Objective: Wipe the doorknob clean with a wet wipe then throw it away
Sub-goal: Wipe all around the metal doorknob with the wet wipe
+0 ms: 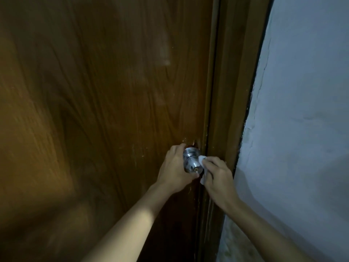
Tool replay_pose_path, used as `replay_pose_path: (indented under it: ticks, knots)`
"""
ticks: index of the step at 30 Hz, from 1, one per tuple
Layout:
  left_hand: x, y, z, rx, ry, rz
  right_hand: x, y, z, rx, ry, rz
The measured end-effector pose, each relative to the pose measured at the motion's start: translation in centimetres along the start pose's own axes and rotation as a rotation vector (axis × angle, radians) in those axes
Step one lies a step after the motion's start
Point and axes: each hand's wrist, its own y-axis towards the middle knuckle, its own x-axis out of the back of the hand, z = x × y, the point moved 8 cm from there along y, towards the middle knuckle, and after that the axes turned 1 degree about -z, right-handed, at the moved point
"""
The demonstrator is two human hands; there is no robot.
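A shiny silver doorknob (191, 161) with a small keyhole in its face sticks out of a brown wooden door (105, 103) near its right edge. My left hand (174, 168) wraps around the knob's left side and underside, fingers curled behind it. My right hand (219, 174) pinches a white wet wipe (201, 160) and presses it against the knob's right side. A bit of the wipe hangs below my fingers; the rest is hidden in the hand.
The brown door frame (232, 103) runs top to bottom just right of the knob. A pale, rough plaster wall (302, 129) fills the right side. The scene is dim.
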Motion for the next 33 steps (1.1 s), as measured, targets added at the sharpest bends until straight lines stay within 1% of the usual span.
replay_pose_path:
  ticks: [2, 6, 9, 11, 13, 15, 19, 23, 26, 29, 31, 33]
  knots:
    - [0.0, 0.2, 0.0, -0.002, 0.014, -0.014, -0.4, 0.2, 0.4, 0.016, 0.012, 0.027]
    - [0.0, 0.5, 0.0, -0.010, 0.049, -0.024, -0.2, -1.0, -0.4, -0.078, 0.016, -0.050]
    - [0.0, 0.7, 0.0, -0.037, 0.074, -0.029, 0.1, -1.1, -0.2, -0.064, 0.013, -0.075]
    - [-0.2, 0.7, 0.0, -0.046, 0.097, -0.026, 0.0, -0.5, 0.1, -0.027, 0.037, -0.050]
    - [-0.2, 0.7, 0.0, -0.055, 0.124, -0.026, -0.2, -0.2, 0.2, -0.031, 0.091, -0.012]
    - [-0.3, 0.7, 0.1, -0.062, 0.146, -0.027, 0.2, -0.3, 0.3, -0.051, 0.101, -0.028]
    - [-0.4, 0.8, 0.4, -0.066, 0.165, -0.038, 0.3, -0.7, 1.0, 0.001, 0.050, -0.040]
    - [-0.3, 0.8, 0.3, -0.075, 0.159, -0.061, 0.2, -0.2, 0.4, -0.049, 0.078, 0.004]
    - [-0.3, 0.7, 0.4, -0.078, 0.143, -0.055, 1.0, -0.4, 1.0, -0.029, 0.051, -0.070]
    - [-0.2, 0.7, 0.3, -0.084, 0.138, -0.045, 1.8, 0.1, 0.9, -0.070, 0.087, -0.168]
    - [-0.1, 0.7, 0.2, -0.086, 0.134, -0.039, 1.7, 0.7, 0.9, -0.087, 0.102, -0.194]
    - [-0.1, 0.6, 0.2, -0.085, 0.127, -0.037, 1.2, 1.0, 1.0, -0.102, 0.065, -0.183]
